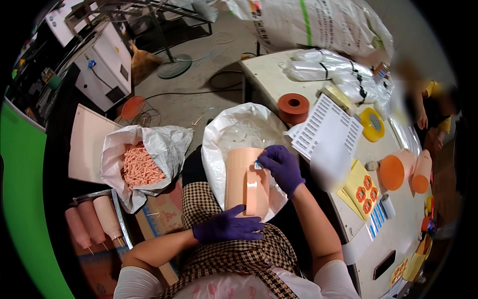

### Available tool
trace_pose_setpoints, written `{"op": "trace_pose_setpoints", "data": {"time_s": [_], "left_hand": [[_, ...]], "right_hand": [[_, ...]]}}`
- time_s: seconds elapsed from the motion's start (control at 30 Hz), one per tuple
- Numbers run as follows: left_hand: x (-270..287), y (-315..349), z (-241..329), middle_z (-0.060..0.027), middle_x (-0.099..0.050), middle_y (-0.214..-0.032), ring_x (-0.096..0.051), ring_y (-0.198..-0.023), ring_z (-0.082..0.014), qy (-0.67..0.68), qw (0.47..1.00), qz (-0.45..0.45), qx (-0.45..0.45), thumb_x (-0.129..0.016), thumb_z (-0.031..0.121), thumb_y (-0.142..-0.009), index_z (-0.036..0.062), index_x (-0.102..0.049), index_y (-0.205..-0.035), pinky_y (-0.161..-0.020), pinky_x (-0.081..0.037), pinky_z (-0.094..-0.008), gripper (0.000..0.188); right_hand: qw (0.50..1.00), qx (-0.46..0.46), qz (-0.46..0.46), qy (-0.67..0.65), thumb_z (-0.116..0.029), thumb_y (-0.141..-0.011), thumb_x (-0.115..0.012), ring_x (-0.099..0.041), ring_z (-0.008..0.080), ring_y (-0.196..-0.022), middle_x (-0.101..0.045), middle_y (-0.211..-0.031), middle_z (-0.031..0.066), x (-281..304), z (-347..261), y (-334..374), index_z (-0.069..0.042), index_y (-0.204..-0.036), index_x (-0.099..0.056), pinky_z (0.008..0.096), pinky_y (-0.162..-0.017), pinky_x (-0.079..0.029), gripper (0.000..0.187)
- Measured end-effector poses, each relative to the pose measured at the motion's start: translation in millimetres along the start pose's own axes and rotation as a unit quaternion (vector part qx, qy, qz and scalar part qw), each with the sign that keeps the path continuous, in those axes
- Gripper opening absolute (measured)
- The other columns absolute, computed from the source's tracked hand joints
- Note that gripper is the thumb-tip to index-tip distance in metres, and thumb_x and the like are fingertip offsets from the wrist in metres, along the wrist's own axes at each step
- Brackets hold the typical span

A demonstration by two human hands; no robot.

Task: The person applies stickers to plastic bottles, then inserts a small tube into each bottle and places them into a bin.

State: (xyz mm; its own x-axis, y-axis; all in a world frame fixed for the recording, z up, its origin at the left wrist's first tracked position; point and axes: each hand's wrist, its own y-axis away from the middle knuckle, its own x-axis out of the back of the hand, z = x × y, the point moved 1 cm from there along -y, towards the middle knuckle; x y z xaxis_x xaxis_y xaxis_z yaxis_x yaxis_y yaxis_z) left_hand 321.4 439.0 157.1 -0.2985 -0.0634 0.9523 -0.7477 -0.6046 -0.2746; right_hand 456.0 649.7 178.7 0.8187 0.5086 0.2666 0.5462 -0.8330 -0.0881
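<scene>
A peach plastic pitcher [235, 177] lies in front of me, its handle [251, 194] facing up. My left hand [226, 226], in a purple glove, is at the pitcher's lower end, with fingers stretched out flat and the thumb against it. At the handle's upper end my right hand [283, 169], also gloved in purple, pinches a small blue and white label [257, 165] against the pitcher. Beneath and behind the pitcher is an open white sack [215, 134] with clear plastic inside.
Left, a white sack [174, 144] holds many small peach sticks [142, 167], above a box of bottle-shaped parts [105, 217]. The right table [269, 74] carries brown tape [293, 108], printed sheets [326, 127], orange stickers [366, 192], blue labels [377, 222], peach pitchers [393, 169] and a phone [384, 264]. Another person [433, 112] is far right.
</scene>
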Motion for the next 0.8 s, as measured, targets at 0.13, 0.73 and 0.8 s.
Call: {"op": "trace_pose_setpoints", "data": {"time_s": [0.13, 0.73, 0.8], "left_hand": [[-6, 9, 5, 0.0013, -0.054, -0.146, -0.054, -0.131, -0.0139, -0.052, 0.998, 0.041, 0.011, -0.052, 0.015, -0.094, 0.0315, -0.049, -0.144, -0.105, -0.042, -0.0415, 0.053], [23, 93, 12, -0.0085, -0.043, -0.15, -0.041, -0.138, -0.0364, -0.037, 0.935, 0.202, 0.288, -0.085, 0.038, -0.073, 0.016, -0.057, -0.134, -0.116, -0.022, -0.0634, 0.07], [96, 90, 8, -0.0209, -0.045, -0.148, -0.046, -0.135, -0.0392, 0.044, 0.9, 0.305, 0.307, -0.077, 0.023, -0.08, 0.0097, -0.063, -0.12, -0.112, -0.033, -0.0554, 0.044]], "right_hand": [[0.99, -0.125, -0.06, -0.013, -0.021, -0.084, -0.081, -0.057, 0.0102, -0.062, -0.066, -0.075, 0.0016, -17, -15, -31, -0.001, -0.085, -0.063, 0.0247, -0.057, -0.048, 0.026], [0.949, -0.267, -0.038, -0.165, -0.033, -0.085, -0.078, -0.065, 0.0128, -0.07, -0.07, -0.093, 0.0091, -15, 9, -42, -0.004, -0.12, -0.067, 0.0284, -0.061, -0.053, 0.047], [0.947, -0.232, -0.024, -0.222, -0.033, -0.096, -0.066, -0.065, 0.011, -0.079, -0.069, -0.094, 0.0023, -22, 10, -13, -0.006, -0.121, -0.068, 0.0275, -0.067, -0.053, 0.036]]}}
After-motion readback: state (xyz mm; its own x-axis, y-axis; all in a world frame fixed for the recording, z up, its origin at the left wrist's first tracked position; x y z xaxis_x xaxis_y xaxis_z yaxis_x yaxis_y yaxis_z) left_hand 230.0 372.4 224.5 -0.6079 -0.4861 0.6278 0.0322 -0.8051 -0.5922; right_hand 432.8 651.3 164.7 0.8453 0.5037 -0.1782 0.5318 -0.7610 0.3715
